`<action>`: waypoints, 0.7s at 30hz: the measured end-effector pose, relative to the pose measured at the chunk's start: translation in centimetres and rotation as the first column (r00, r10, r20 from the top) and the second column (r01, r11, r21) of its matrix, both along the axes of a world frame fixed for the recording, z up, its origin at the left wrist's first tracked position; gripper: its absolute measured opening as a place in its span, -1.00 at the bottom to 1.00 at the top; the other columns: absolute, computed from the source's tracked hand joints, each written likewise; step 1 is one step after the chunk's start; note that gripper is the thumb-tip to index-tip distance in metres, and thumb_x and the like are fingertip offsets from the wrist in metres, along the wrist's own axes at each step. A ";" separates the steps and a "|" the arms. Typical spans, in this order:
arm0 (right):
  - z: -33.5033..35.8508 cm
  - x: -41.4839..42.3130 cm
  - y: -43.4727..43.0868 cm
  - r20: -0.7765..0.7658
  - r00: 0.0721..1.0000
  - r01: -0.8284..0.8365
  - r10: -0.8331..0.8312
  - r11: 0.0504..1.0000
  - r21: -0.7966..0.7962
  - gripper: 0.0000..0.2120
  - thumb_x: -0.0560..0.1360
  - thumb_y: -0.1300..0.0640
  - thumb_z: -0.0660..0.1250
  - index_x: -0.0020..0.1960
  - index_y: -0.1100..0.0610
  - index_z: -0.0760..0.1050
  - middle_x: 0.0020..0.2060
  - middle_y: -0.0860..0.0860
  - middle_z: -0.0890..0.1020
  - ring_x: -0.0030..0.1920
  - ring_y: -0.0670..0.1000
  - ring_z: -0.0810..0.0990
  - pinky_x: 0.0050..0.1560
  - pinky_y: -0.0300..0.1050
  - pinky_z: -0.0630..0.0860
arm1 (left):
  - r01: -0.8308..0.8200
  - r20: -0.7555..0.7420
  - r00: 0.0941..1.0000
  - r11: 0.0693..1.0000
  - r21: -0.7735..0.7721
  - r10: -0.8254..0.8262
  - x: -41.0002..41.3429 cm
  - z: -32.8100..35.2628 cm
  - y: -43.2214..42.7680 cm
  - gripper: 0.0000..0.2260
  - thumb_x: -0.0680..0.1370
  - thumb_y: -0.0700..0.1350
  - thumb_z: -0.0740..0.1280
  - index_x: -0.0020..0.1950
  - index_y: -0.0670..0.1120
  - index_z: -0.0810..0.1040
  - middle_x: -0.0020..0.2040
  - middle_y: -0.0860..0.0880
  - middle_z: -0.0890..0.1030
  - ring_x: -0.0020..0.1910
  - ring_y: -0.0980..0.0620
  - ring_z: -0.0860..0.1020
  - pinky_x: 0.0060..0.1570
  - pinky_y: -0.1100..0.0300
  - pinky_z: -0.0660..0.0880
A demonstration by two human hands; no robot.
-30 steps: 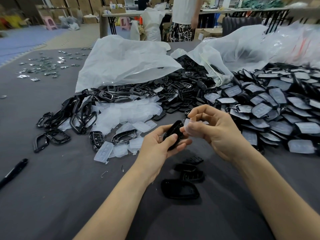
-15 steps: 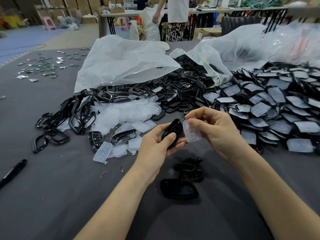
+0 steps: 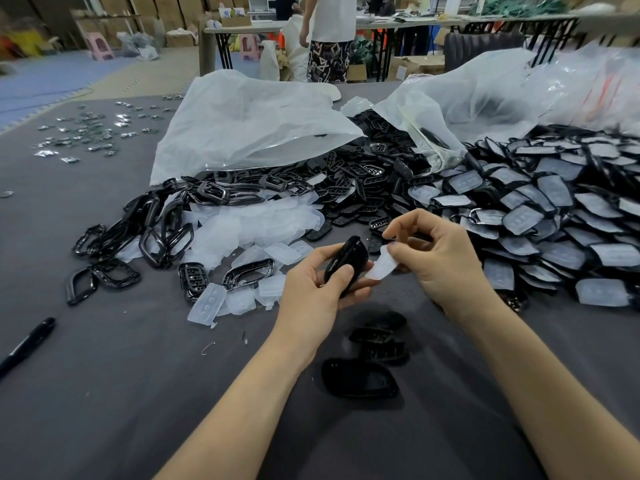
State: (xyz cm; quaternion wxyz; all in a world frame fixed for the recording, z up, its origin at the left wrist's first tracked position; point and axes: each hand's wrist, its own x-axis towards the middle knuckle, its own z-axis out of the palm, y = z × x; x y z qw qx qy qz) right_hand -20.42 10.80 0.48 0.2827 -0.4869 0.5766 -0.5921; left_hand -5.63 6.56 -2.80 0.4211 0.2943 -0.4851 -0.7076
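My left hand [image 3: 311, 289] grips a black plastic shell [image 3: 348, 265], tilted up on edge above the grey table [image 3: 121, 393]. My right hand [image 3: 440, 258] pinches a translucent white rubber pad [image 3: 382, 266] right beside the shell, the pad's lower end touching it. Under my hands lie three loose black shell parts [image 3: 360, 377] on the table.
A heap of black frames and shells [image 3: 242, 188] and loose white pads [image 3: 249, 223] lies ahead, spilling from clear plastic bags [image 3: 249, 123]. Assembled pieces [image 3: 554, 209] are piled at right. A black pen [image 3: 27, 341] lies at left. A person [image 3: 329, 36] stands beyond the table.
My right hand has drawn the white pad down and to the right, so it now shows more plainly beside the shell. The person in the background has stepped left.
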 end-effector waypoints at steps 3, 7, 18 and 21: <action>-0.1 0.3 0.0 -0.043 0.999 -0.031 0.031 1.000 0.006 -0.72 0.42 0.48 0.32 -0.23 0.10 0.53 -0.35 -0.05 0.56 -0.34 -0.02 0.45 -0.30 -0.17 0.40 | -0.029 0.027 0.999 0.999 -0.028 0.030 -0.1 0.0 0.2 -0.77 0.59 -0.38 0.23 0.08 -0.10 0.55 -0.08 -0.10 0.70 -0.08 0.00 0.69 -0.24 0.27 0.59; -0.2 0.5 0.0 -0.053 0.998 -0.042 0.042 0.999 0.004 -0.75 0.43 0.46 0.32 -0.22 0.13 0.53 -0.26 0.13 0.65 -0.34 -0.01 0.49 -0.32 -0.18 0.43 | -0.028 0.045 0.999 0.999 -0.037 0.030 -0.1 0.1 0.2 -0.77 0.59 -0.37 0.22 0.10 -0.09 0.54 0.03 -0.18 0.65 -0.09 -0.16 0.68 -0.23 0.26 0.59; 0.0 0.3 0.1 0.003 0.995 -0.098 0.098 0.995 0.012 -0.75 0.48 0.51 0.23 -0.14 0.19 0.52 -0.29 0.09 0.64 -0.25 0.04 0.69 -0.21 -0.20 0.61 | 0.032 0.034 0.999 0.998 -0.049 -0.030 0.0 0.1 0.3 -0.78 0.61 -0.37 0.19 0.11 -0.10 0.53 -0.14 -0.08 0.71 -0.18 -0.06 0.70 -0.20 0.23 0.60; -0.2 0.2 0.0 -0.052 0.996 -0.067 0.069 0.997 0.033 -0.81 0.48 0.43 0.32 -0.16 0.17 0.55 -0.33 0.00 0.65 -0.29 0.05 0.69 -0.27 -0.12 0.63 | 0.050 0.043 0.998 0.997 -0.065 -0.047 0.1 0.2 0.3 -0.78 0.61 -0.37 0.19 0.11 -0.11 0.53 -0.12 -0.08 0.71 -0.16 -0.05 0.70 -0.19 0.24 0.60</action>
